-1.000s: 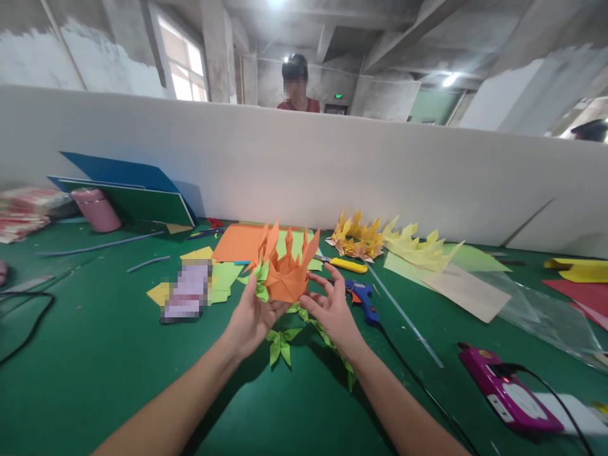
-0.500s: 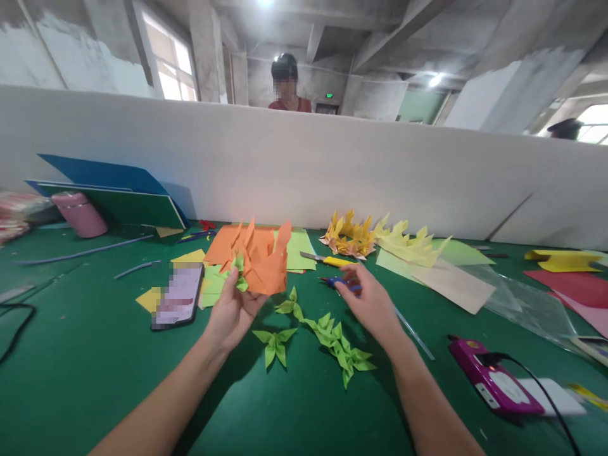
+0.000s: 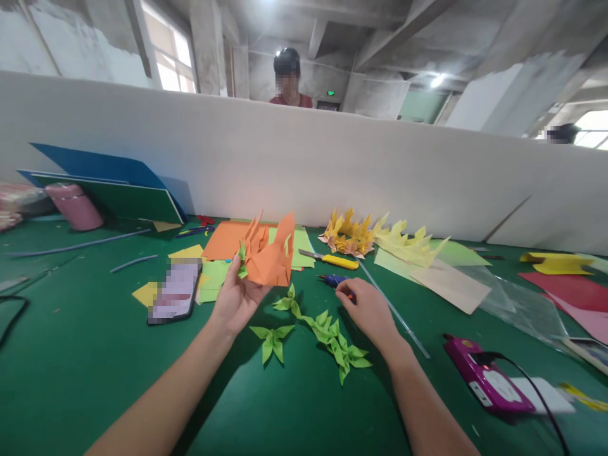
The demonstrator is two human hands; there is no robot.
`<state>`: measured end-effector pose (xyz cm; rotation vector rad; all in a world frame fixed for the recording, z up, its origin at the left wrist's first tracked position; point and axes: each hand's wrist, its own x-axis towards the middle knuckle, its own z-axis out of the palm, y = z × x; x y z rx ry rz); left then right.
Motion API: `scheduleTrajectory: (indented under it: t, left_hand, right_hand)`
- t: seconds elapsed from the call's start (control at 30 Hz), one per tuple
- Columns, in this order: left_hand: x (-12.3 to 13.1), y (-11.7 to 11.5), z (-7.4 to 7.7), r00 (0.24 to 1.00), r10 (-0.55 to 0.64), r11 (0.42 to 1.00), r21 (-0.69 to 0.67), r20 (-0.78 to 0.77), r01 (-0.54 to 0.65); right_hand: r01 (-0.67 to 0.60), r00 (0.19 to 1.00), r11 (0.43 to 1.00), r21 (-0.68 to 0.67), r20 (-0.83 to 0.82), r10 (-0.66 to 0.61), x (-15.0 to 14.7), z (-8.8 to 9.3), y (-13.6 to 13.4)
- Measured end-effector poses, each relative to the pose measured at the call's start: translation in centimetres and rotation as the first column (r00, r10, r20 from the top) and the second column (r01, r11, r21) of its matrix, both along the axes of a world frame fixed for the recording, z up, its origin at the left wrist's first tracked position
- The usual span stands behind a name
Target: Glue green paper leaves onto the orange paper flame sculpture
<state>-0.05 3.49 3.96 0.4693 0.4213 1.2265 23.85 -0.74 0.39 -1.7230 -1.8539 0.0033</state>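
Observation:
My left hand (image 3: 242,304) is closed on an orange paper crown (image 3: 273,266) with tall points, lifted above the table. A small green folded-paper piece (image 3: 242,261) sits at its left side by my thumb. My right hand (image 3: 370,313) has its fingers curled around the handle end of a blue glue gun (image 3: 332,280), which lies with its nozzle to the left; the hand hides part of it. Between my hands lie a single green paper flower (image 3: 272,344) and a joined strip of green paper flowers (image 3: 335,342).
A yellow utility knife (image 3: 339,261) lies behind the glue gun. Further back stand a golden paper crown (image 3: 349,234) and a pale yellow one (image 3: 408,240). A phone (image 3: 175,291) is at left, a magenta power device (image 3: 489,377) with a cable at right. Beyond the white partition (image 3: 304,164) is a person.
My right hand has lowered, and its fingers have closed at the glue gun. My left hand has turned the orange crown slightly. The view has shifted a little.

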Motion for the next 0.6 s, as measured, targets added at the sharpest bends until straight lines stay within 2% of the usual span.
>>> scheduleTrajectory:
  t: [0.1, 0.2, 0.27, 0.3, 0.37, 0.43, 0.53, 0.6]
  left_hand:
    - [-0.4, 0.0, -1.0, 0.999, -0.043, 0.999, 0.000, 0.009, 0.043]
    - [-0.5, 0.0, -1.3, 0.995, -0.097, 0.995, 0.018, 0.011, 0.097]
    - [-0.5, -0.1, -1.3, 0.993, -0.120, 0.992, 0.030, 0.003, 0.120]
    - [-0.5, -0.1, -1.3, 0.993, -0.121, 0.992, 0.036, 0.000, 0.121]
    - [-0.5, -0.2, -1.4, 0.995, -0.098, 0.994, 0.043, -0.001, 0.098]
    - [-0.5, -0.2, -1.4, 0.997, -0.075, 0.996, 0.041, 0.006, 0.074]
    - [-0.4, -0.2, -1.5, 0.998, -0.061, 0.997, 0.036, 0.009, 0.061]
    - [-0.2, -0.2, -1.5, 0.999, -0.050, 0.998, 0.034, -0.002, 0.050]
  right_hand:
    - [-0.138, 0.990, 0.990, -0.041, -0.016, 0.137, -1.4, 0.2, -0.1]
    - [-0.345, 0.938, 0.933, -0.101, 0.007, 0.348, -3.4, 0.8, 0.3]
    - [-0.403, 0.911, 0.908, -0.113, 0.043, 0.410, -4.3, 1.4, 0.6]
    - [-0.389, 0.917, 0.916, -0.096, 0.060, 0.395, -4.4, 1.6, 0.8]
    - [-0.271, 0.959, 0.962, -0.038, 0.080, 0.273, -3.6, 1.9, 1.1]
    - [-0.057, 0.995, 0.998, -0.003, 0.080, 0.057, -1.8, 1.8, 1.2]
    - [0.226, 0.971, 0.969, -0.097, 0.104, -0.216, 1.2, 0.8, 0.8]
    - [0.284, 0.959, 0.934, -0.218, 0.068, -0.276, 2.5, -0.1, 0.7]
